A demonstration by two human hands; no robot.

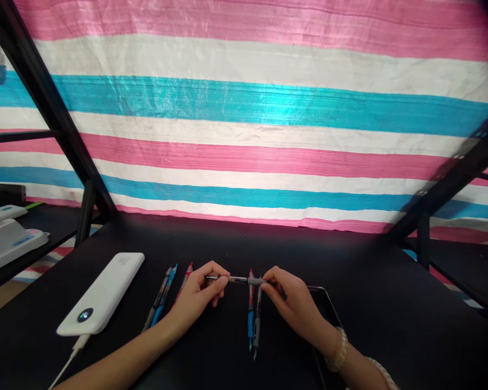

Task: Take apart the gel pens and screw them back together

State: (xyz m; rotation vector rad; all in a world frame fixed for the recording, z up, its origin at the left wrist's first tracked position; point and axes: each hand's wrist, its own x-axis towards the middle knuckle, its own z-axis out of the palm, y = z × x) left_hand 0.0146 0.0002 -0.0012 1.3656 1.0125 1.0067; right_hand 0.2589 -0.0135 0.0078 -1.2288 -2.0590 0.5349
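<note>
Grey grip toward the right, the pen I'm holding runs crosswise between my left hand and right hand, each pinching near one end, its long axis cutting across a blue pen and a grey pen.

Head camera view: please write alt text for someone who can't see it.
A left hand and a right hand hold a gray-gripped pen roughly level between them over a black table. More pens and a white power bank lie on it, before a striped sheet.
</note>
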